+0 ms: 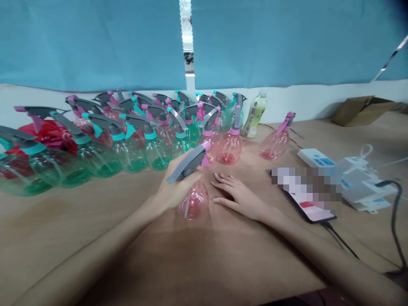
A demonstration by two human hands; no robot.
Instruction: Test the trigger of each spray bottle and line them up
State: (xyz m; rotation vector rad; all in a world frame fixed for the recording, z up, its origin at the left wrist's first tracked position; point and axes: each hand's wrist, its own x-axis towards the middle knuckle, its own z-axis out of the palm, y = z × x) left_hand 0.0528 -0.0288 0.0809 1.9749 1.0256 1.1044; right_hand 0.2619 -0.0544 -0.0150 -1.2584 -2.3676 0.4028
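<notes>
My left hand is closed round the neck of a pink spray bottle, just below its grey and pink trigger head. The bottle is clear pink plastic and appears to stand upright on the table, with a tube visible inside. To its right my right hand lies flat on the tabletop, fingers stretched out, holding nothing. Just beyond the hands stands another pink spray bottle. A third pink spray bottle stands apart, farther right.
Green spray bottles and pink ones crowd the left and back. A drink bottle stands behind. To the right are a phone with a cable, a white power strip and a cardboard box. Red plastic lies at left.
</notes>
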